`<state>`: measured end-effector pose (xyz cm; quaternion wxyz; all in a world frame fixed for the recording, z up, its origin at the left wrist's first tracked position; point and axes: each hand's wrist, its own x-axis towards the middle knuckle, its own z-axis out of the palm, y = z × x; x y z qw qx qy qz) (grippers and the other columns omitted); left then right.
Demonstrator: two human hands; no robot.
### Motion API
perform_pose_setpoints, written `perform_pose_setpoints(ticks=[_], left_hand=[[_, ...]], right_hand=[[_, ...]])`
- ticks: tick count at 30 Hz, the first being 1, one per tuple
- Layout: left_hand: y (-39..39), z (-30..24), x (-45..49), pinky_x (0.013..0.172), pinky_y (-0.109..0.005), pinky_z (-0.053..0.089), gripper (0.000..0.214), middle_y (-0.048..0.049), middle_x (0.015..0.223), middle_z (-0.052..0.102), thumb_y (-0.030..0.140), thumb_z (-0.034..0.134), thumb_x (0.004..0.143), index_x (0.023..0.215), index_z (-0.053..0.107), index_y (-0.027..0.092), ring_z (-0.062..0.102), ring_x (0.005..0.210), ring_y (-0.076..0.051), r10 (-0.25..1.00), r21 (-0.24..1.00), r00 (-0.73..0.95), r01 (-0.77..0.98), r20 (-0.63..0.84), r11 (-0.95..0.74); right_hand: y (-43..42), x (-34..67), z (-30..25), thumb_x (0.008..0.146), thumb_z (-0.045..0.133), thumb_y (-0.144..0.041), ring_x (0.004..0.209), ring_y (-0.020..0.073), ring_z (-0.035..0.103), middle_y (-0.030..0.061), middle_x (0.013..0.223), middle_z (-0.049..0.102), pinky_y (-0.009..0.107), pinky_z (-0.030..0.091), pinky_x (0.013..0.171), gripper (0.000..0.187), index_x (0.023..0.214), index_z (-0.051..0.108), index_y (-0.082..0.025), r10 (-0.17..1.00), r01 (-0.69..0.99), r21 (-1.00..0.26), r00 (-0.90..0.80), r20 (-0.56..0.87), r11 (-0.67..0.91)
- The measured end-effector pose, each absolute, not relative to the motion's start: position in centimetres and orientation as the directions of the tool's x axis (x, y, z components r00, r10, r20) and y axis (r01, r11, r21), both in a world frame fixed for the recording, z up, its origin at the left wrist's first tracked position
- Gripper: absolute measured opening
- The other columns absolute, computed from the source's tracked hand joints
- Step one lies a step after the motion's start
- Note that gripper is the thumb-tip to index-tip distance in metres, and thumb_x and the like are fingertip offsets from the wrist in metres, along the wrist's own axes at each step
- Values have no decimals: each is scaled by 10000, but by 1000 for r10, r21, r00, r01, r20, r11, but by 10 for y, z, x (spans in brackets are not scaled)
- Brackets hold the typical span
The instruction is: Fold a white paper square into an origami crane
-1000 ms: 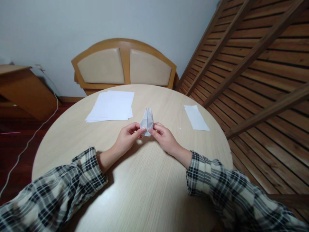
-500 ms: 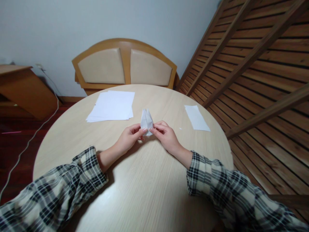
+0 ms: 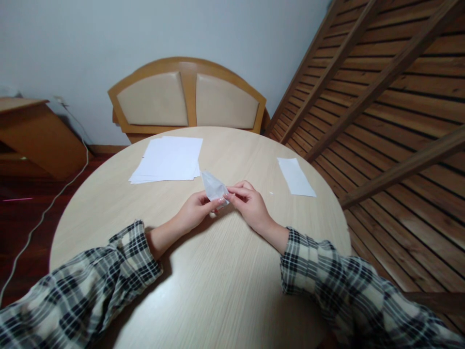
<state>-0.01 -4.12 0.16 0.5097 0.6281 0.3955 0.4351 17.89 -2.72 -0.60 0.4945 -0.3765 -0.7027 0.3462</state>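
Observation:
A small piece of folded white paper point(image 3: 213, 185) is held just above the table, its pointed end tilted up to the left. My left hand point(image 3: 196, 209) grips its lower left side, with the thumb on the front face and the fingers behind. My right hand point(image 3: 252, 206) pinches the lower right corner between thumb and fingers. Both hands are closed on the paper, and their fingertips nearly meet at its base. The fingers behind the paper are mostly hidden.
A stack of white paper sheets point(image 3: 169, 159) lies at the back left of the round wooden table point(image 3: 203, 291). On the right rests a white paper strip point(image 3: 296, 177), with a tiny white scrap point(image 3: 271, 193) nearer my hand. A wooden slatted structure point(image 3: 392, 126) borders the table's right side.
The folded paper has turned from upright with its point away from me to leaning left, showing a flatter face. Both hands stay nearly in place, still holding it.

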Motion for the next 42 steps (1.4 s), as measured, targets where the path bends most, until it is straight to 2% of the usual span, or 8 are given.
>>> perform_pose_setpoints(ticks=[5, 10, 16, 20, 24, 26, 34, 42], left_hand=[[-42, 2, 1, 543, -239, 446, 261, -7, 697, 615, 405, 713, 782, 817, 642, 156, 514, 582, -115, 944, 991, 307, 1, 125, -131], [-42, 2, 2, 554, -235, 470, 325, -22, 811, 633, 376, 744, 755, 962, 626, 154, 552, 658, -129, 955, 993, 280, -88, 98, -77], [-43, 1, 2, 594, -249, 475, 334, -37, 868, 636, 357, 755, 752, 977, 611, 157, 565, 716, -141, 950, 990, 304, -136, 67, -26], [-42, 0, 0, 604, -250, 477, 356, -31, 890, 620, 339, 764, 739, 1007, 602, 169, 559, 730, -141, 948, 986, 309, -164, 72, -22], [-44, 1, -1, 616, -250, 478, 410, -30, 885, 600, 303, 772, 734, 1078, 597, 167, 534, 717, -129, 924, 982, 378, -187, 59, 14], [-46, 2, -1, 624, -254, 482, 404, -34, 887, 594, 294, 769, 738, 1077, 593, 161, 536, 735, -137, 917, 981, 393, -192, 62, 16], [-44, -1, 1, 601, -234, 490, 386, -21, 852, 581, 309, 768, 756, 1048, 565, 161, 540, 735, -135, 933, 981, 343, -185, 114, -52], [-42, -3, 0, 570, -212, 495, 350, -16, 836, 599, 302, 753, 779, 1043, 564, 171, 560, 711, -127, 928, 974, 333, -203, 168, -104]], right_hand=[[-29, 178, -6, 873, 670, -341, 870, 186, 553, 36, 888, 582, 344, 470, 721, 200, 1053, 752, -307, 861, 202, -842, -214, 461, 500], [-31, 177, -5, 876, 672, -324, 835, 180, 549, 34, 879, 574, 334, 460, 687, 204, 1064, 749, -307, 849, 207, -825, -198, 491, 525], [-34, 176, -1, 852, 700, -306, 776, 167, 552, 31, 839, 591, 317, 447, 642, 169, 1006, 761, -276, 847, 191, -826, -163, 507, 531], [-32, 174, -1, 825, 723, -309, 807, 174, 582, 33, 845, 624, 342, 474, 711, 120, 931, 765, -271, 859, 147, -848, -141, 492, 510], [-29, 173, -3, 790, 752, -360, 912, 189, 609, 39, 908, 667, 396, 473, 865, 109, 865, 765, -283, 895, 25, -903, -147, 421, 429], [-29, 172, -4, 760, 771, -374, 925, 185, 607, 33, 923, 675, 394, 464, 887, 123, 843, 769, -283, 920, -43, -933, -151, 360, 358], [-29, 170, -4, 669, 821, -386, 671, 105, 528, -1, 878, 695, 276, 423, 638, 215, 831, 766, -257, 976, -226, -974, -205, 67, 20], [-29, 170, -3, 661, 834, -383, 726, 108, 571, -6, 863, 709, 257, 437, 661, 236, 829, 748, -241, 966, -301, -953, -256, 45, -35]])
